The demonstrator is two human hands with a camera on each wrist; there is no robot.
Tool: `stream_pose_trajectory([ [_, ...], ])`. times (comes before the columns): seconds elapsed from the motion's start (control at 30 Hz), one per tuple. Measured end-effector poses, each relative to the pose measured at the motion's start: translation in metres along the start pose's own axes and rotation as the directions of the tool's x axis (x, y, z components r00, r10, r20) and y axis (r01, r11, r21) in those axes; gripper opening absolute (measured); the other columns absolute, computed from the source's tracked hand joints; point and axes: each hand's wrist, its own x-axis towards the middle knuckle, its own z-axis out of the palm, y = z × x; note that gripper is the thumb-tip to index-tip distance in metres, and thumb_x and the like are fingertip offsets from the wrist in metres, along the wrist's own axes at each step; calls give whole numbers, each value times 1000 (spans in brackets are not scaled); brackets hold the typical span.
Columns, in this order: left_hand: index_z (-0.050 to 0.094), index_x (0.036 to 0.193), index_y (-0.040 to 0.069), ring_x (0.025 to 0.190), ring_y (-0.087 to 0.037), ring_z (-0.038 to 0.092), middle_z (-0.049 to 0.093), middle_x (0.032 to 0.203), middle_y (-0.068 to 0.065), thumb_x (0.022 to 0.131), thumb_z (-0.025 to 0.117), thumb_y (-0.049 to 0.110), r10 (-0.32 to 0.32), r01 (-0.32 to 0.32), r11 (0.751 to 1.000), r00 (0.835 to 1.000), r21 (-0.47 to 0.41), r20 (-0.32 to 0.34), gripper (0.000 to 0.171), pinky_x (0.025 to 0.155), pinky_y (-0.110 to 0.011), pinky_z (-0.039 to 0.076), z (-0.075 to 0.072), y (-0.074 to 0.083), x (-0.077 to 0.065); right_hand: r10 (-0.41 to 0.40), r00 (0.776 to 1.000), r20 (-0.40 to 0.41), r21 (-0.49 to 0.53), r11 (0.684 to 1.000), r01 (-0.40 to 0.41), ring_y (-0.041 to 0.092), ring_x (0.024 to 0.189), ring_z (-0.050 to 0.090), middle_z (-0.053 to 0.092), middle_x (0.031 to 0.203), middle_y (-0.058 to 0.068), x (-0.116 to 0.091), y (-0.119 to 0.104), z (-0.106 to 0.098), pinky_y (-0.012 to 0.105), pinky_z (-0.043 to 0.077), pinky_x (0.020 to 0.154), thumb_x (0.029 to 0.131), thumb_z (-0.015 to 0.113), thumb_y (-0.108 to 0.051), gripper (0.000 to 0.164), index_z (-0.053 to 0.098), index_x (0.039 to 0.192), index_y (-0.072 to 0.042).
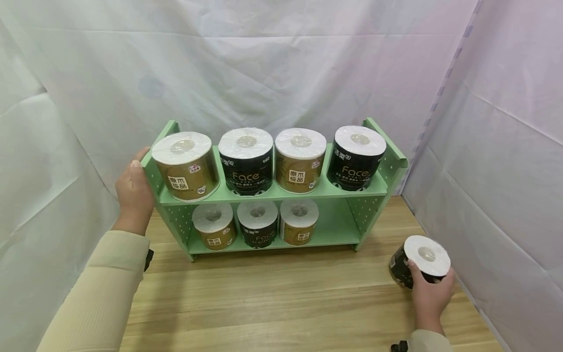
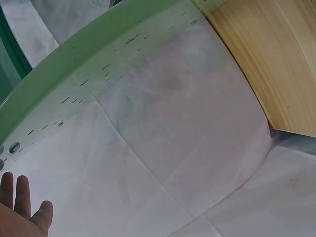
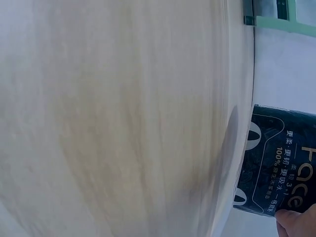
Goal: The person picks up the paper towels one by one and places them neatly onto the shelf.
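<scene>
My right hand (image 1: 433,298) grips a black-wrapped toilet roll (image 1: 401,268) from its near side, thumb on the left and fingers on the right. This roll stands low over the right part of the table, its white end up; in the right wrist view the black wrapper (image 3: 269,163) shows "Face" lettering by the thumb. My left hand (image 1: 135,188) rests against the left side panel of a green two-tier rack (image 1: 325,193). In the left wrist view the fingers (image 2: 22,195) look straight beside the perforated panel.
The upper shelf holds gold rolls (image 1: 189,176) and black rolls (image 1: 248,171) alternating. Three rolls stand on the lower shelf, including a black one (image 1: 257,232); bare shelf (image 1: 336,227) lies right of them. White cloth (image 1: 497,146) walls the wooden table (image 1: 264,303).
</scene>
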Motion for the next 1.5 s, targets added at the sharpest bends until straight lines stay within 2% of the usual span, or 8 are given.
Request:
stream_pose_trajectory([
  [0.2,53,140,26,121,-27,52,53,140,-4,104,19,31,-6,6,1000,1000,-3,6,50,107,-41,41,0,0,0,-9,999,44,-2,1000,9,31,136,31,40,145,20,-7,-3,3,39,19,117,79,80,-30,89,31,150,-10],
  [0.7,53,139,27,119,-30,53,55,138,-7,103,19,31,0,0,1000,1000,11,-1,50,106,-42,41,0,1,0,8,990,142,-14,1000,-6,41,137,26,34,146,27,-31,-20,6,51,17,116,79,80,-30,93,27,151,-5],
  [1.1,53,140,27,119,-30,53,55,138,-7,103,19,31,-2,2,1000,1000,13,-2,50,106,-42,41,0,2,0,-46,976,214,-14,999,50,40,132,33,39,141,26,-48,-27,12,53,27,112,78,81,-24,89,31,148,-2],
  [1.3,54,139,27,119,-30,53,55,138,-6,103,20,31,3,-3,1000,1000,9,-2,50,106,-42,41,0,1,0,-53,966,254,-23,998,61,39,130,37,38,141,24,-54,-38,13,47,39,107,79,81,-25,89,30,149,-3],
  [1.4,54,139,26,120,-28,53,54,139,-6,103,20,31,-6,6,1000,1000,6,-3,50,107,-40,40,0,1,0,-75,959,272,-19,996,83,41,129,39,38,141,26,-56,-42,12,42,40,106,78,81,-23,90,30,149,-2],
  [1.5,53,140,26,123,-26,52,53,140,-4,103,20,31,-10,10,1000,1000,7,-2,50,107,-39,40,0,1,0,-87,953,289,-10,996,94,42,129,39,38,141,26,-58,-44,12,23,40,103,78,82,-21,90,30,148,-1],
])
